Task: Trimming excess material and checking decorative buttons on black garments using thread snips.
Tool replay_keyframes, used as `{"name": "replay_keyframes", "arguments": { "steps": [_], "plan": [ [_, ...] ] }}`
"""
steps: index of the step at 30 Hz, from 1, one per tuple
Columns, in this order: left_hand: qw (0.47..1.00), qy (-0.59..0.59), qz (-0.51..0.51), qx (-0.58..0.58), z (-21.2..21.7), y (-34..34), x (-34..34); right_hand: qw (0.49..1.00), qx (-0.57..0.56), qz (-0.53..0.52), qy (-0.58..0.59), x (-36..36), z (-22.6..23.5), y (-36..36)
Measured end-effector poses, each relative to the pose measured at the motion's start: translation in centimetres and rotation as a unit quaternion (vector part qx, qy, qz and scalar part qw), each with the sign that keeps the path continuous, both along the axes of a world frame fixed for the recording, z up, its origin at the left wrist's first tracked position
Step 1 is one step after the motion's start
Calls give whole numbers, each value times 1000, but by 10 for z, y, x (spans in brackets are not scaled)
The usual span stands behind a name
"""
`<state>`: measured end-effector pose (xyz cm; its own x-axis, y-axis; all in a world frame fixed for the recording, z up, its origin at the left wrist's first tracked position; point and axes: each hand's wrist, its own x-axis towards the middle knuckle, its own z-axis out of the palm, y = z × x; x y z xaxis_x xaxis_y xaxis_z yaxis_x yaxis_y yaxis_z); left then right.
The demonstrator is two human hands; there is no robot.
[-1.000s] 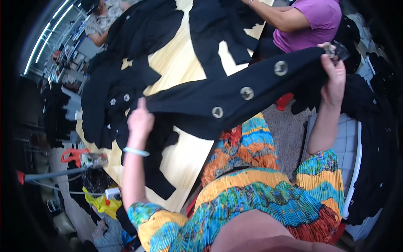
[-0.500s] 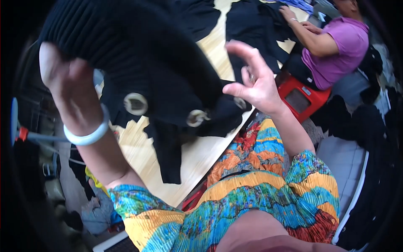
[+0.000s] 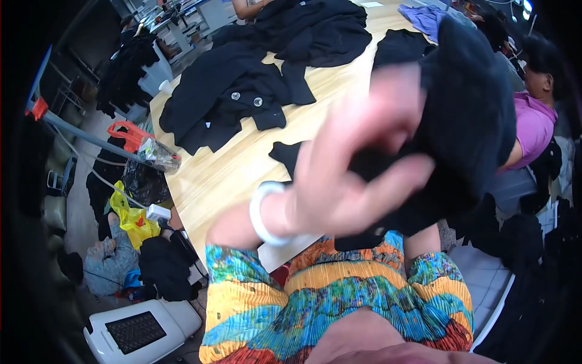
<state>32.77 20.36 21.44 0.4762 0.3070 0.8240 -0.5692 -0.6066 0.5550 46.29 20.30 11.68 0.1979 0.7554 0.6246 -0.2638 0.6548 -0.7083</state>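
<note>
My left hand (image 3: pixel 357 176) is raised close to the camera and blurred, with a white bangle (image 3: pixel 265 213) on its wrist. Its fingers curl around a black garment (image 3: pixel 473 103) lifted above the wooden table (image 3: pixel 224 176). My right forearm (image 3: pixel 423 239) rises from a colourful pleated sleeve into the underside of that garment, which hides my right hand. A loose black flap of the garment (image 3: pixel 288 155) trails down onto the table.
A black coat with round metal buttons (image 3: pixel 230 100) lies spread on the table, with more dark garments (image 3: pixel 321 30) behind it. A person in a purple shirt (image 3: pixel 533 127) sits at the right. A white appliance (image 3: pixel 139 330), a yellow bag (image 3: pixel 130 215) and dark clothes lie on the floor at the left.
The garment has swung from my left side up to the right. My left hand has moved across toward the centre, close to the camera. My right hand, open half a second ago, is now hidden.
</note>
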Motion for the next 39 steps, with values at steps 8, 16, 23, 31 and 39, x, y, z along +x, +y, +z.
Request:
{"name": "replay_keyframes", "arguments": {
  "steps": [8, 16, 23, 31, 39],
  "plan": [
    [843, 513, -152, -56, -237, -26, -13, 997, 12, 72, 35, 15, 12, 25],
    [916, 400, 30, 23, -218, 26, 14, 988, 42, 127, 70, 82, 33, 44],
    [920, 298, 239, 90, -207, 70, -8, 963, 88, 207, 150, 144, 36, 85],
    [858, 136, 469, 161, -105, 256, 2, 910, 138, 323, 221, 210, 53, 141],
    [882, 283, 283, 247, -84, 225, 77, 932, -220, -256, 131, 161, -21, 190]
  ]
}}
